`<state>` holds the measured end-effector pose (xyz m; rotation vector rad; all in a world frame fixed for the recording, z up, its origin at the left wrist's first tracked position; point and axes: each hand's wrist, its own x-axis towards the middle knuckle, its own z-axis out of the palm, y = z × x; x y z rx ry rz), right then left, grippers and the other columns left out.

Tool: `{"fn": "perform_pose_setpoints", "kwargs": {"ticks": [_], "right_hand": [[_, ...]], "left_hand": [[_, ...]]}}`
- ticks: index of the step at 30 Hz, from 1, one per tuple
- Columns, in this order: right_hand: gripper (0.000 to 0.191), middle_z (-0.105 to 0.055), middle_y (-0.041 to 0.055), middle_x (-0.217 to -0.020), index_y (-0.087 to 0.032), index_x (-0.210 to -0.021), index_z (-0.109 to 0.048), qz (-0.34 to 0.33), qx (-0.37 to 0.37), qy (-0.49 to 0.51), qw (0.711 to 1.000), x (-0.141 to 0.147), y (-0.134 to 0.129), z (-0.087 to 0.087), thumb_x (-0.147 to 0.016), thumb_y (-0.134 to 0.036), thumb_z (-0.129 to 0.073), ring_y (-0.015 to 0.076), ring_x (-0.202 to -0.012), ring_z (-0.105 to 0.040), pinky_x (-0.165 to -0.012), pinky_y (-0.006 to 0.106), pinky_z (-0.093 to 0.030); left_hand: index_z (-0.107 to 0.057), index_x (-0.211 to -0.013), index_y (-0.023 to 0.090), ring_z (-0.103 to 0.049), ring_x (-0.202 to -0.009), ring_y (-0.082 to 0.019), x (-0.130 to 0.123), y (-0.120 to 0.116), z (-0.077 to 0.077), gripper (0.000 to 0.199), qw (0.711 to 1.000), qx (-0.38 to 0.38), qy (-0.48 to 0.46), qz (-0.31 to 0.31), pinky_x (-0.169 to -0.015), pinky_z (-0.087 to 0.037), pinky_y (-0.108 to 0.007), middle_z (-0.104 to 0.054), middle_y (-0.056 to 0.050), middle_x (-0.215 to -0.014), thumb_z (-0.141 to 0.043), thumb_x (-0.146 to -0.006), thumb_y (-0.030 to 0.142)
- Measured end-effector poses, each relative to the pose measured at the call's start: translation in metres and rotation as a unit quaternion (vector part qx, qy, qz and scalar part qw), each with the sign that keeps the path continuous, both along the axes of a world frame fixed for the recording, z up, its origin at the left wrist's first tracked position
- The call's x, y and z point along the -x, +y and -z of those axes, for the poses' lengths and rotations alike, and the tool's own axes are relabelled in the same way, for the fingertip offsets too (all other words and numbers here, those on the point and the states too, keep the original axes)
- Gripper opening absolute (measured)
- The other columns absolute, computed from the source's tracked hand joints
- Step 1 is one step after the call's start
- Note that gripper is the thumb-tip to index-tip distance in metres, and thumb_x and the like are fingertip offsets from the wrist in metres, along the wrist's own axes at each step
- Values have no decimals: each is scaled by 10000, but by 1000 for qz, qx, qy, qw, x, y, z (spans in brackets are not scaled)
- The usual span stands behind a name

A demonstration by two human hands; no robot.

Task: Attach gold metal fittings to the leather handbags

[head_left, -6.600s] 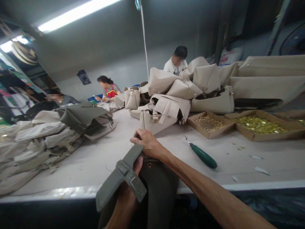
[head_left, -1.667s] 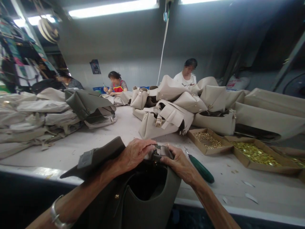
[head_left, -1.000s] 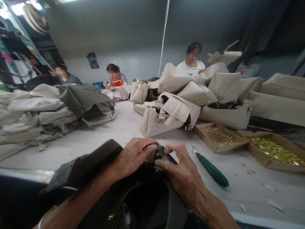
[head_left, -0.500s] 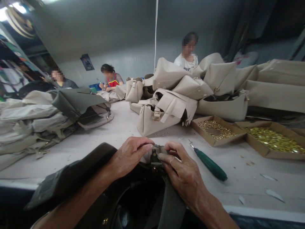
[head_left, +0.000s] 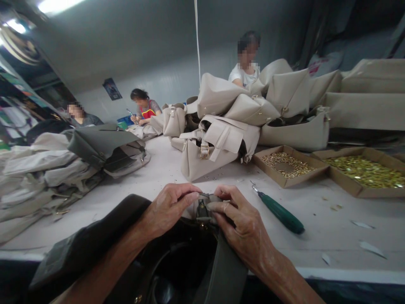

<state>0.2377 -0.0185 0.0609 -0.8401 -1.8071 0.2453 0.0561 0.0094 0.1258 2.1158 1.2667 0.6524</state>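
Note:
A dark olive handbag lies in front of me over the table's near edge, its dark inside facing up. My left hand pinches the bag's far rim between thumb and fingers. Just right of it, my right hand grips the same rim, fingers bent around a small strap tab with a brass-coloured stud. What lies under the fingertips is partly hidden. Off to the right of my right hand rests a green-handled hook tool, its metal hook pointing away from me.
Beige handbags are heaped across the table's far side. A cardboard tray holds small gold fittings; another tray beside it holds more gold pieces. At left lies a pile of bags. Several people sit beyond, and scraps lie at right.
The camera view has shifted slightly. Both hands keep their hold on the bag's rim, with only small finger movement, and the hook tool lies where it was.

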Motion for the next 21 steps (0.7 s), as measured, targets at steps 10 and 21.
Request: {"fn": "perform_pose_setpoints", "kwargs": {"ticks": [10,21], "right_hand": [[237,-593,105,-1107,-194,-1091,-589,198,-33,-87,976,-75,-11,3,-933,-288,-440,226,-1059,-565,-906,358,-465],[478,-574,171,-1187,-97,-1273,-511,297,159,-409,848,-123,-12,51,-803,-182,-488,282,-935,-625,-756,391,-533]], "left_hand": [[-678,-960,219,-624,-850,-138,-12,-10,-4,256,1000,-14,13,20,-790,-434,-202,-706,28,-909,-460,-914,345],[-678,-974,243,-612,-842,-124,-22,-22,-7,264,998,-44,41,34,-772,-413,-202,-697,45,-899,-447,-922,359]]}}
